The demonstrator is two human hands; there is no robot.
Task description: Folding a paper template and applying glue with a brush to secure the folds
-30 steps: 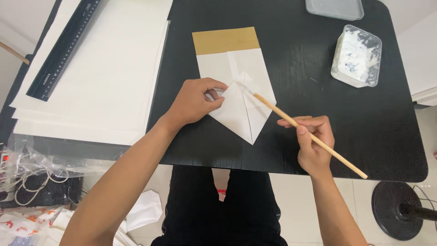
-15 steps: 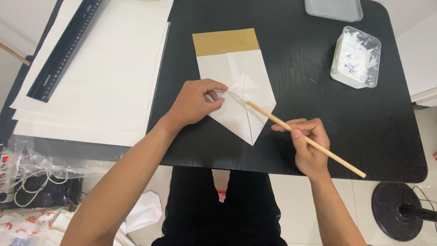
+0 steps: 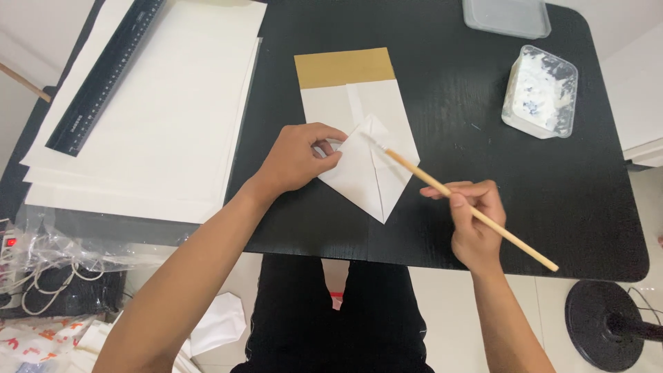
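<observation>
A folded white paper bag [image 3: 366,166] with a tan strip at its far end lies on the black table [image 3: 483,173]. Its near end is folded into a point. My left hand [image 3: 297,159] presses down on the left flap of that fold. My right hand [image 3: 473,221] grips a thin wooden stick [image 3: 469,211] like a brush. The stick's tip rests on the paper near the top of the fold, just right of my left hand.
A clear plastic tub of white paste [image 3: 540,91] stands at the right, with its lid [image 3: 507,15] at the far edge. Large white sheets [image 3: 159,110] and a black ruler [image 3: 103,76] lie at the left. A black stand base [image 3: 608,324] sits on the floor.
The stick's tip has slid a little along the top of the fold. My right hand has shifted slightly left. My left hand holds the flap in the same place.
</observation>
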